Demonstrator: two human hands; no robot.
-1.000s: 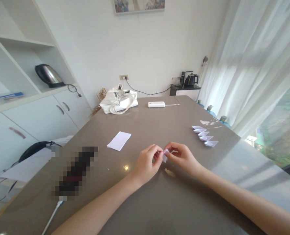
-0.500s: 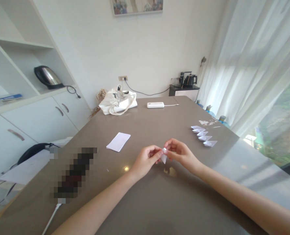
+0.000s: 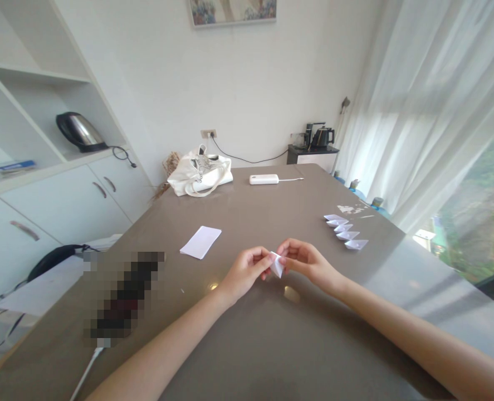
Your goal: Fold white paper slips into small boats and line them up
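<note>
A small folded piece of white paper (image 3: 277, 265) is held just above the table between both hands. My left hand (image 3: 249, 271) pinches its left side with thumb and fingers. On the other side, my right hand (image 3: 307, 262) grips the paper's right edge, its fingers curled behind. Several folded paper boats (image 3: 347, 235) lie in a slanting row to the right of my hands. To the left rests a stack of white paper sheets (image 3: 200, 242).
The brown table (image 3: 247, 340) carries a white bag (image 3: 200, 172) and a white power bank (image 3: 264, 179) at its far end. Paper scraps (image 3: 351, 209) lie near the right edge. A blurred-out dark object (image 3: 125, 298) with a white cable (image 3: 86, 373) is at the left.
The folded paper has turned between my fingers and now shows a wider, flatter face. Both hands stay nearly in place; the view has shifted slightly.
</note>
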